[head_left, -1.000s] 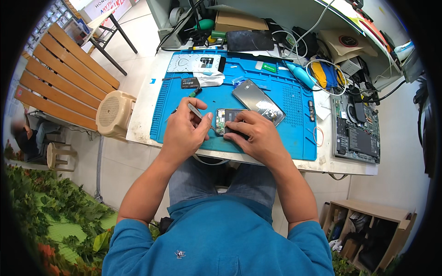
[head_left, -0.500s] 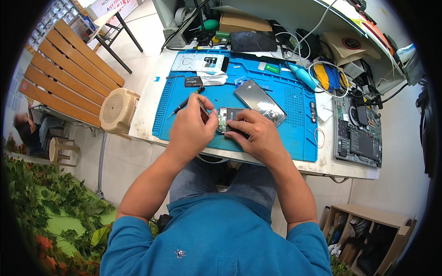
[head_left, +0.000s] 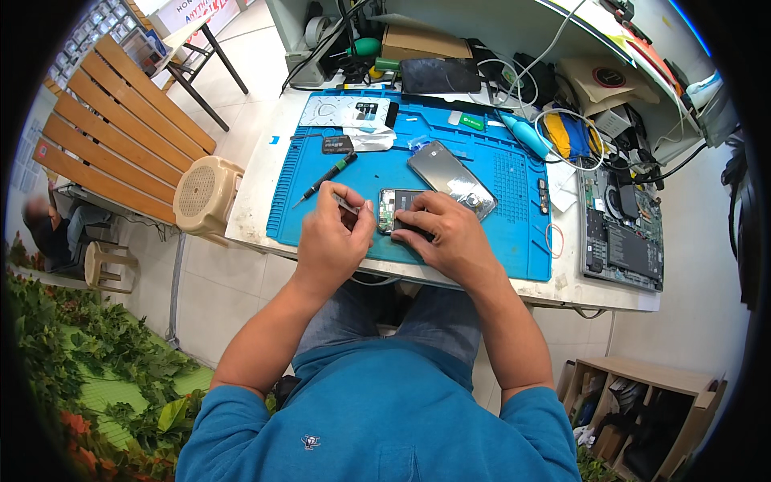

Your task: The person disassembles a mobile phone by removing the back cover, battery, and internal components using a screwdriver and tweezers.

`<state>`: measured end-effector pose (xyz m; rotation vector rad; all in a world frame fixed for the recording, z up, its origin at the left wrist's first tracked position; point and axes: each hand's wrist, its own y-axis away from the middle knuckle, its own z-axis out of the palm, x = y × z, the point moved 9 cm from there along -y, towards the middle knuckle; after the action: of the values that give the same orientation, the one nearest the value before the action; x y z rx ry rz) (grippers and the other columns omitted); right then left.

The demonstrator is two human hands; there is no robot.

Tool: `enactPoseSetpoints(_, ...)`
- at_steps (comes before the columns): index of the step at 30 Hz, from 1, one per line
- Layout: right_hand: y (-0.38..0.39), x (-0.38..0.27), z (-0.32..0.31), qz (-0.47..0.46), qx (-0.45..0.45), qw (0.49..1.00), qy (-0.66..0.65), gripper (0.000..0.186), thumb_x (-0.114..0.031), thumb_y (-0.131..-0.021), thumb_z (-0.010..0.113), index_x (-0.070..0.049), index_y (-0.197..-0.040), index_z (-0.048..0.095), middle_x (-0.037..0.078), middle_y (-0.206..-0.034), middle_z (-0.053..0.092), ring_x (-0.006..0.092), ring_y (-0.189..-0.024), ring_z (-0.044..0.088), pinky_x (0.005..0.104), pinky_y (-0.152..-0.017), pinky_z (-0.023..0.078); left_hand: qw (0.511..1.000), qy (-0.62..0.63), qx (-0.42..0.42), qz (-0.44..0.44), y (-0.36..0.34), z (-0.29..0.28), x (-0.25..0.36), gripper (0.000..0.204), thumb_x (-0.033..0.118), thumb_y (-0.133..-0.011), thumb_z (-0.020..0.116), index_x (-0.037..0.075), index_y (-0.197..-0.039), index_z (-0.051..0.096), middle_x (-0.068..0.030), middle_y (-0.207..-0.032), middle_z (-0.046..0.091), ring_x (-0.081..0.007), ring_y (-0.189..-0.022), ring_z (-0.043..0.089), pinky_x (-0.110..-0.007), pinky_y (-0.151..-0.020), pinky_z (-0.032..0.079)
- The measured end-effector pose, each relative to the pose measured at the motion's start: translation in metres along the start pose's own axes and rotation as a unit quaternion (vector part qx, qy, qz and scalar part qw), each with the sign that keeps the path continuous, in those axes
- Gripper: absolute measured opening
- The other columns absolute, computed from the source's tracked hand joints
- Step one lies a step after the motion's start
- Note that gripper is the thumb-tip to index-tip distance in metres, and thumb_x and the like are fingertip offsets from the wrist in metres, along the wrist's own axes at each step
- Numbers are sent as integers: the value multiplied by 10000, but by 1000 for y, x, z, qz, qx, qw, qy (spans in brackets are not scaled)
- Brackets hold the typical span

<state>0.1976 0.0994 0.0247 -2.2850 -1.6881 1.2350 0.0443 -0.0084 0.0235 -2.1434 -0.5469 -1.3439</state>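
An opened phone (head_left: 388, 210) lies on the blue repair mat (head_left: 321, 173), its green circuit board bare beside a black battery. My right hand (head_left: 450, 234) is closed over its right part, fingertips and thumb gripping it and hiding much of the battery. Just left of the phone, my left hand (head_left: 333, 237) is raised and closed, pinching a thin greyish piece (head_left: 347, 206) whose kind I cannot make out. Behind that hand lies a black-and-green screwdriver (head_left: 328, 178). A grey phone panel (head_left: 451, 178) rests beyond my right hand.
A loose battery (head_left: 337, 145) and a patterned white phone cover (head_left: 341, 111) lie at the mat's far left. An opened laptop (head_left: 622, 229) occupies the table's right end. Cables, a dark tablet-like slab (head_left: 440, 75) and a cardboard box (head_left: 426, 40) crowd the back.
My left hand has turned and drawn slightly away from the phone, leaving more of its board and the screwdriver in sight. My right hand stays on the phone.
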Motion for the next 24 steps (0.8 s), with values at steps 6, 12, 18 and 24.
enactPoseSetpoints(6, 0, 0, 1, 3, -3, 1000, 0, 256, -182, -880, 926, -72, -1107, 880, 74, -1030, 740, 293, -971, 737, 429, -866, 614, 1000, 2, -16, -7, -5, 1, 0, 248, 101, -1072, 789, 7, -1110, 563, -92, -790, 756, -122, -600, 740, -262, -532, 559)
enactPoseSetpoints(12, 0, 1, 1, -2, 1, 1000, 9, 305, -176, -859, 957, -89, -1145, 898, 80, -1036, 758, 279, -947, 753, 406, -819, 625, 999, 31, -14, -12, -3, 3, -3, 248, 104, -1073, 793, 11, -1111, 566, -84, -782, 752, -116, -597, 737, -261, -533, 561)
enactPoseSetpoints(18, 0, 0, 1, 4, -2, 1000, 3, 284, -179, -869, 943, -77, -1129, 891, 80, -1037, 750, 286, -961, 746, 418, -844, 621, 999, -1, -32, 6, -8, 4, 2, 233, 90, -1073, 784, 13, -1110, 567, -75, -769, 743, -122, -620, 748, -276, -552, 569)
enactPoseSetpoints(24, 1, 1, 1, 1, -3, 1000, 6, 259, -182, -880, 929, -67, -1108, 884, 79, -1032, 740, 298, -973, 738, 431, -866, 615, 964, -159, -102, 185, -19, 19, 37, 225, 89, -1044, 794, 34, -1115, 587, -91, -793, 749, -230, -678, 792, -362, -625, 597)
